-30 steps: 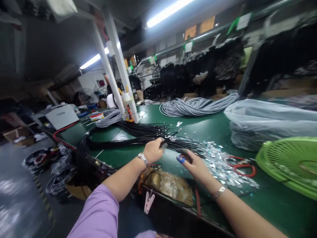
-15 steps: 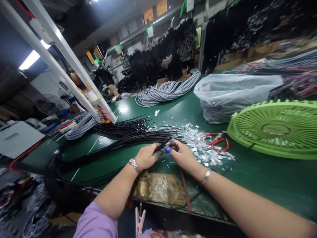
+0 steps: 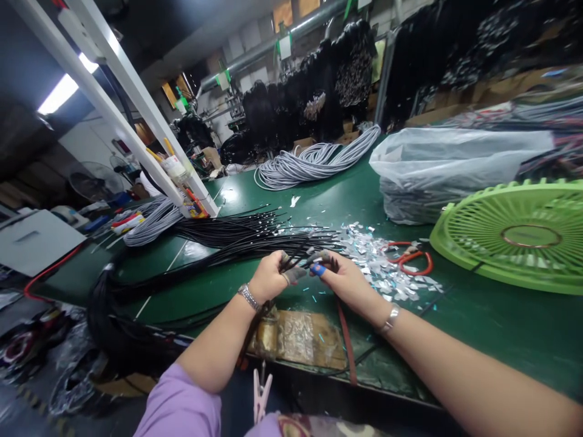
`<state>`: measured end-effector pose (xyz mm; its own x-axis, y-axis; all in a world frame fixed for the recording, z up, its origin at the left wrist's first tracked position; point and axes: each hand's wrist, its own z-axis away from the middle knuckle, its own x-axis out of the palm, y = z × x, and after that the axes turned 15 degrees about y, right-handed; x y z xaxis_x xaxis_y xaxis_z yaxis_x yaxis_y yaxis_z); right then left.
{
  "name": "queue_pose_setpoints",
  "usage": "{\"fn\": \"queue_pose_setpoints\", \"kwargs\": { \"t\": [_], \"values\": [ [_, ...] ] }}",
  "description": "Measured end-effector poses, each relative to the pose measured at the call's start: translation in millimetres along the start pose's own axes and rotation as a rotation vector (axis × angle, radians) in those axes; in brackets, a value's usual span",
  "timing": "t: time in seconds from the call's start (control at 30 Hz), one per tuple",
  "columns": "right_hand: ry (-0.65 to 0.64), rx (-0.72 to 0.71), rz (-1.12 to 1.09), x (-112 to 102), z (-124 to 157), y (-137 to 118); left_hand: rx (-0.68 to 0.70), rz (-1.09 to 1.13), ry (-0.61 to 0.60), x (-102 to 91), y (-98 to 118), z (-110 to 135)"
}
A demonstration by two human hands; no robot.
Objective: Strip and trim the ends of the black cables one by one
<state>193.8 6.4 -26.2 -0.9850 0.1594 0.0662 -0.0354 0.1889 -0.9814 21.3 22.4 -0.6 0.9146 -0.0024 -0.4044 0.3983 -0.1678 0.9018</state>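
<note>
Cables: bundles of long, thin black cables (image 3: 255, 249) lie left to centre, ends toward the right; a few strands reach the hands.
Left hand (image 3: 268, 279): pinching black strands between thumb and fingers.
Right hand (image 3: 344, 282): fingers curled near the thumb's blue wrap (image 3: 317, 269) — cannot tell whether they grip a strand.
Green tabletop (image 3: 332, 197): glossy, with silvery flat scraps (image 3: 382, 270) beside the cable ends; right, a lime-green plastic fan grille (image 3: 483, 243); far, a grey cable coil (image 3: 300, 167).
Room: slanting white posts (image 3: 152, 118) left — dark hanging bundles (image 3: 273, 121) beyond.
</note>
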Motion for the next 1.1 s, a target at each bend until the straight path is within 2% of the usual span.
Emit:
{"fn": "queue_pose_setpoints", "kwargs": {
  "t": [0.17,0.33,0.43,0.5,0.63,0.7,0.77,0.9,1.0,1.1],
  "values": [
    [-0.012,0.022,0.006,1.5,1.8,0.3,-0.083,-0.027,-0.126,1.2,4.8,3.0],
    [-0.050,0.002,0.003,3.6,6.3,-1.7,-0.276,0.084,-0.049,3.4,7.4,0.5],
    [-0.144,-0.056,0.004,3.0,10.5,-7.0,-0.265,0.093,-0.075,3.7,9.1,1.4],
    [-0.160,-0.074,0.040,1.3,11.9,-9.1,-0.236,0.103,-0.080,3.2,10.3,2.6],
    [0.005,-0.047,0.093,-1.3,7.9,-5.6,-0.230,0.144,-0.080,2.1,11.5,4.8],
    [0.041,-0.008,0.060,-0.7,4.6,-1.4,-0.222,0.144,-0.099,2.3,10.8,5.7],
    [0.027,0.002,0.025,1.0,2.0,2.3,-0.203,0.132,-0.134,3.1,9.2,6.4],
    [0.009,-0.065,0.057,2.7,0.6,4.3,-0.118,0.111,-0.196,5.3,4.5,5.7],
    [-0.006,-0.058,0.100,0.5,0.6,0.7,0.069,0.054,-0.161,5.1,1.7,4.6],
    [-0.018,-0.002,0.116,-4.5,-2.8,-3.4,0.241,-0.094,-0.095,2.1,-0.2,4.5]
  ]
}}
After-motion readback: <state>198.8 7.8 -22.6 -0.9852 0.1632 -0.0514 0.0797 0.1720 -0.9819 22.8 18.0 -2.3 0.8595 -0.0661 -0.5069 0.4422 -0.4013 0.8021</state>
